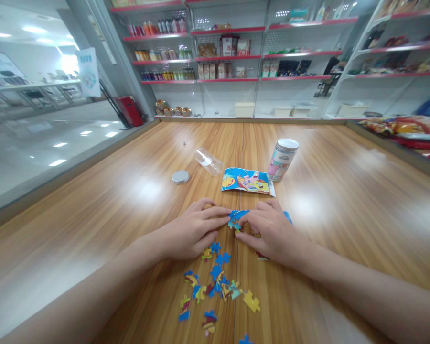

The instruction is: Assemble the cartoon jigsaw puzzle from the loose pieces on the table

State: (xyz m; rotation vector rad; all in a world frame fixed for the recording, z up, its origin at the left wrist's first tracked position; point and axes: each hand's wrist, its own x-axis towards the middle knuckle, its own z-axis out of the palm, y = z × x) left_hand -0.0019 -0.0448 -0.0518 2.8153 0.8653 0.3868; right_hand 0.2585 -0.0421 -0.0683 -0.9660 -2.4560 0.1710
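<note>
My left hand lies on the wooden table with its fingers stretched toward a joined patch of blue puzzle pieces. My right hand rests flat over that same patch, fingertips meeting the left hand's at the pieces. Both hands press on the pieces rather than grip them. Several loose puzzle pieces lie scattered just in front of my wrists. Part of the joined patch is hidden under my right hand.
Beyond the hands lies a colourful picture sheet, a printed can with a white lid, a clear plastic tube on its side and a round metal lid. Shop shelves line the back; snack bags sit at right.
</note>
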